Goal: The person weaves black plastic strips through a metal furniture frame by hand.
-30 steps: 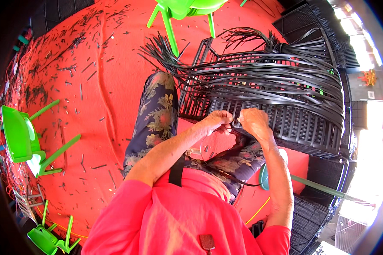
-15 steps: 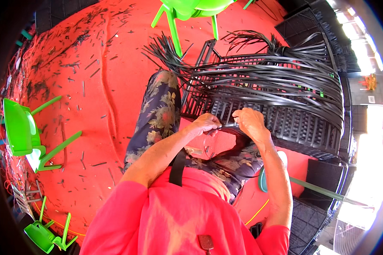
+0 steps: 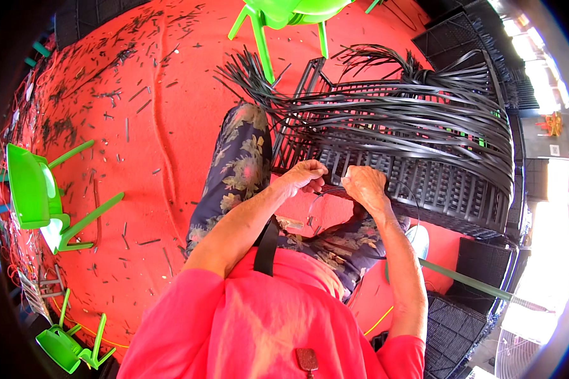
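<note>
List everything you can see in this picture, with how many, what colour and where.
Woven panel: one, black, in front of the person, near edge at the hands.
Loose strips: many, black, fanned across the panel's top.
Plastic chairs: three, green; one at top, one tipped at left, one tipped at lower left.
Strip offcuts: many, dark, scattered on the floor.
Floor covering: one, red.
Stacked woven panels: several, black, lower right.
Left hand: pinching a strip at the panel's edge.
Right hand: gripping the strip beside it.

We see a red floor (image 3: 171, 126) strewn with short dark strip offcuts (image 3: 117, 95). On it lie a woven black frame (image 3: 423, 177), toppled green chairs (image 3: 38, 196) and black mats (image 3: 452, 328).
</note>
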`<state>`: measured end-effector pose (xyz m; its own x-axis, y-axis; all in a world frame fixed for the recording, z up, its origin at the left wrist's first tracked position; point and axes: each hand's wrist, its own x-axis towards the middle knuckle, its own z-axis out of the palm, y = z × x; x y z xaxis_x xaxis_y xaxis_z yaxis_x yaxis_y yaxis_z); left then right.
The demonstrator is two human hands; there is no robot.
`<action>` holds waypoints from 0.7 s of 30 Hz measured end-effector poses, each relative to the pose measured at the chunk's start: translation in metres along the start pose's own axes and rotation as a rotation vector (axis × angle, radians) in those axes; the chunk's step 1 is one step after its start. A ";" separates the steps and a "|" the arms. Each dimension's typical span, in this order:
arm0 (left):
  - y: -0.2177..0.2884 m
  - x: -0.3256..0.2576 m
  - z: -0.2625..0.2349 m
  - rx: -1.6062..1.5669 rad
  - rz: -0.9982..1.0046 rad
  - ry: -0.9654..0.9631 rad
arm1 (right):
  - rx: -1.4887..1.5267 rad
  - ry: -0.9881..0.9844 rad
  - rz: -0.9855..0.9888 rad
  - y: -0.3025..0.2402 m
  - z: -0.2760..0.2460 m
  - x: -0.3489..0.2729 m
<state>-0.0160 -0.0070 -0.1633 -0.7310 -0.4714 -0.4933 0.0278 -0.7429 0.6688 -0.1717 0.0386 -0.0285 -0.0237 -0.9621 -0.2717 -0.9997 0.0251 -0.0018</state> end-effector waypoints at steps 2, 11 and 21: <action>0.000 0.003 0.001 0.024 0.000 -0.019 | -0.044 0.007 0.021 -0.002 0.002 0.002; 0.009 0.010 0.001 0.139 -0.064 -0.155 | -0.061 0.008 0.068 -0.011 0.001 0.003; 0.001 0.015 0.002 0.077 -0.096 -0.009 | -0.053 0.021 -0.007 -0.009 -0.001 0.000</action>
<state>-0.0285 -0.0140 -0.1691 -0.7340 -0.3956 -0.5521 -0.0945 -0.7454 0.6598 -0.1629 0.0382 -0.0277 -0.0162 -0.9677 -0.2514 -0.9988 0.0043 0.0479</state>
